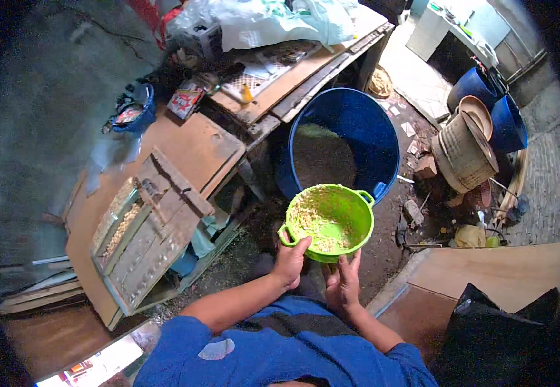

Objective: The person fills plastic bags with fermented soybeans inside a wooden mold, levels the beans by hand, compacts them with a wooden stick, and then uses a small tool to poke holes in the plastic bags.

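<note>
I hold a lime-green plastic bowl (358, 222) with two loop handles, tilted so that its inside shows. Pale, crumbly grain clings to its left wall and lies along its bottom. My left hand (290, 263) is closed round the left handle, thumb on the near rim. Under the near side, my right hand (343, 281) supports the bowl with its fingertips against the outer wall; part of those fingers is hidden. Just beyond the bowl stands a large blue barrel (378, 132), open at the top, with brownish, loose-looking material low inside.
A worn wooden workbench (273, 97) with plastic bags lies ahead left. Left of me is a wooden frame (157, 248) with grain in a slot. Blue drums and a beige drum (460, 151) stand at the right. A plywood sheet (499, 271) lies near my right arm.
</note>
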`<control>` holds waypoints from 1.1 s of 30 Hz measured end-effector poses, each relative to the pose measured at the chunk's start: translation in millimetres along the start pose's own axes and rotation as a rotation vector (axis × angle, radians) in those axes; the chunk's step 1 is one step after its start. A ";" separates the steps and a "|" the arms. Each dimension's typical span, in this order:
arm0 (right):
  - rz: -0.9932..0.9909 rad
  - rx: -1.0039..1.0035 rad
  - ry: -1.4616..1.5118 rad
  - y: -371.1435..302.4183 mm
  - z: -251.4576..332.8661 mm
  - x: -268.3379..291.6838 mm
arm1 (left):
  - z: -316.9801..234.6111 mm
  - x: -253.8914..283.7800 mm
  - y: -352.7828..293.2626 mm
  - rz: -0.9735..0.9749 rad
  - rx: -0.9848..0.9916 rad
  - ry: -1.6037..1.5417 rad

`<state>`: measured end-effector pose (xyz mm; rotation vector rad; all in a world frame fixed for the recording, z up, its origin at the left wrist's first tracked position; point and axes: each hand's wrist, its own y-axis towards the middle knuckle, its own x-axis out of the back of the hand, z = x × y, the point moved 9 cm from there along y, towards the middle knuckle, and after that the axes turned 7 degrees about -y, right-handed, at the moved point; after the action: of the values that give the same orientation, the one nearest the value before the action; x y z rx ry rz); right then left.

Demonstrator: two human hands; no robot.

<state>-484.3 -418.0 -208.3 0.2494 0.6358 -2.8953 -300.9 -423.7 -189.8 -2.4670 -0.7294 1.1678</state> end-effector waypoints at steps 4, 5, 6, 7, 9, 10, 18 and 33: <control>-0.140 0.055 -0.134 58.1 28.9 -4.5 | 9.8 -29.5 41.4 0.022 0.023 -0.017; -0.213 -0.133 0.180 72.1 29.2 -10.5 | 8.0 -37.6 52.4 0.047 0.042 -0.018; -0.226 -0.112 0.164 87.3 41.5 -12.5 | 10.3 -47.7 66.2 0.100 0.078 -0.059; -0.243 -0.091 0.152 102.2 52.0 -12.6 | 10.8 -52.8 78.8 0.092 0.094 -0.085; -0.303 -0.078 0.204 122.9 97.6 -33.9 | 8.1 -73.0 103.1 0.219 0.121 -0.039; -0.305 -0.086 0.208 137.5 108.6 -32.0 | 10.7 -79.6 111.5 0.273 0.180 -0.013; -0.302 0.273 -0.939 292.5 104.5 62.9 | 26.1 10.6 205.1 -0.265 0.072 0.678; 0.034 -0.133 -1.230 418.9 -64.5 88.2 | -28.5 -8.0 358.7 -0.266 -0.391 1.325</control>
<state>-479.2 -776.7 -450.8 -1.3697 0.5122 -2.2880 -171.2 -724.4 -339.4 -2.5666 -0.7879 -0.7925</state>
